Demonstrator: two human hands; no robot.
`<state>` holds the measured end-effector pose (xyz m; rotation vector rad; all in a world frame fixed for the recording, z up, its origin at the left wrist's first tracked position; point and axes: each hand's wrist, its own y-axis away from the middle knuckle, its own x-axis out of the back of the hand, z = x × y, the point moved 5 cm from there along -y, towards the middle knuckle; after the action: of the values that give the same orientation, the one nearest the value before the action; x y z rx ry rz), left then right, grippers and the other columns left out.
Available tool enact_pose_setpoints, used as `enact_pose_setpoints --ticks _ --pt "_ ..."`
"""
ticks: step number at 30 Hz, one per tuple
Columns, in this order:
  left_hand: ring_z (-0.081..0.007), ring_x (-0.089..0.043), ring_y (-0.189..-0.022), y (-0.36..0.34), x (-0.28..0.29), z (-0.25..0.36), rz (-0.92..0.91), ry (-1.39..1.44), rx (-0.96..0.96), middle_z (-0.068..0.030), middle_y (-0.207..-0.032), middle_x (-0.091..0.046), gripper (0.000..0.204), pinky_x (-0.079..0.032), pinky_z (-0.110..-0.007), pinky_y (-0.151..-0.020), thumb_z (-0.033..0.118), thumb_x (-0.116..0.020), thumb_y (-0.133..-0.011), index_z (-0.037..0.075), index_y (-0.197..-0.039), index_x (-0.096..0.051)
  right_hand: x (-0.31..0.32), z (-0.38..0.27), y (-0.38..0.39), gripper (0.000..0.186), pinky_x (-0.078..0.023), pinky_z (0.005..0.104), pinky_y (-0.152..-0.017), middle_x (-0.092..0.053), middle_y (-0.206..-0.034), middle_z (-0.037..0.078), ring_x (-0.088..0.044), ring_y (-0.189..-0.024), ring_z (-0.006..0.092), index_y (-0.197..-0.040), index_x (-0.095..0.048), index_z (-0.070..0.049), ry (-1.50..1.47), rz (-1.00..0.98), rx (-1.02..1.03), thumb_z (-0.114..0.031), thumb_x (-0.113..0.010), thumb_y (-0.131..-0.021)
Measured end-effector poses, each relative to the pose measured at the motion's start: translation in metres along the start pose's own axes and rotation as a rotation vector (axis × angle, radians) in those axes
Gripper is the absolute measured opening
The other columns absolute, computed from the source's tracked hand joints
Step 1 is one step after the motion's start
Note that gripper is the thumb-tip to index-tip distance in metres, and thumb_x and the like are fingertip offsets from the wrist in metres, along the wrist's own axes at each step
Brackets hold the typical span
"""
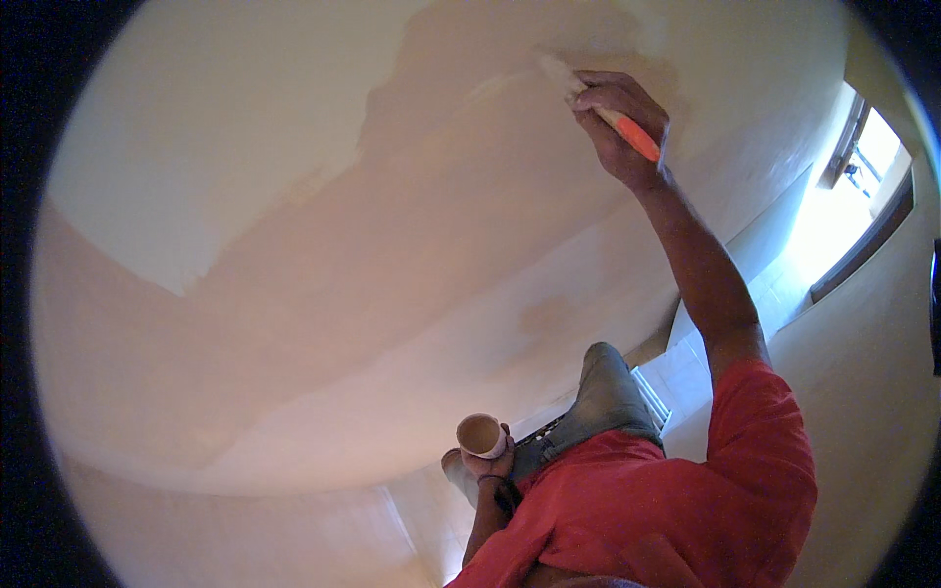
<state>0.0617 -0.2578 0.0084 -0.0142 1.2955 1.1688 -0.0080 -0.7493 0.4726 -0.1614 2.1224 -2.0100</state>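
Note:
My right hand (625,122) is raised at the upper right, closed round a paintbrush (635,135) with an orange-tipped handle. The pale bristles are against the wall (245,363), in a darker pinkish-beige patch bordered by cream areas; whether they press on it I cannot tell exactly. Low in the middle, my left hand (495,461) grips a small pale cup (479,432), held upright; its inside looks brownish, and its contents are hard to make out.
My legs (608,392) in grey-green trousers are below the wall. A bright opening (867,157) with a dark frame is at the upper right, beside a plain wall (853,412). Pale tiles (431,519) show near the bottom.

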Motion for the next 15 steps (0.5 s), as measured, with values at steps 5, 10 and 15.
enact_pose_setpoints --ticks 5,10,15 --pt "-0.0387 -0.059 -0.108 0.002 -0.003 -0.007 -0.005 0.016 -0.021 -0.0075 -0.117 -0.065 0.056 -0.050 -0.048 -0.078 0.057 -0.052 -0.081 0.020 -0.121 -0.061 0.025 0.065 -0.007 0.010 -0.054 0.0305 -0.084 -0.070 -0.097 0.009 -0.067 -0.094 0.0183 -0.085 -0.069 -0.004 -0.149 0.061 -0.328 0.002 -0.073 -0.078" --pt "-0.0394 -0.059 -0.107 -0.013 -0.012 -0.013 -0.015 0.003 -0.045 -0.0079 -0.117 -0.065 0.054 -0.049 -0.048 -0.079 0.056 -0.051 -0.082 0.021 -0.121 -0.061 0.082 0.112 -0.047 0.014 -0.054 0.0304 -0.084 -0.070 -0.094 0.006 -0.068 -0.092 0.0200 -0.088 -0.070 -0.005 0.667 0.154 0.129 0.005 -0.071 -0.079" --pt "-0.0399 -0.059 -0.108 -0.008 -0.005 -0.003 -0.019 -0.014 -0.037 -0.0077 -0.118 -0.064 0.054 -0.049 -0.048 -0.080 0.056 -0.051 -0.082 0.021 -0.122 -0.061 -0.001 0.039 -0.063 0.017 -0.054 0.0350 -0.083 -0.070 -0.094 0.008 -0.068 -0.093 0.0246 -0.089 -0.068 -0.008 0.322 0.118 0.200 0.002 -0.074 -0.077"
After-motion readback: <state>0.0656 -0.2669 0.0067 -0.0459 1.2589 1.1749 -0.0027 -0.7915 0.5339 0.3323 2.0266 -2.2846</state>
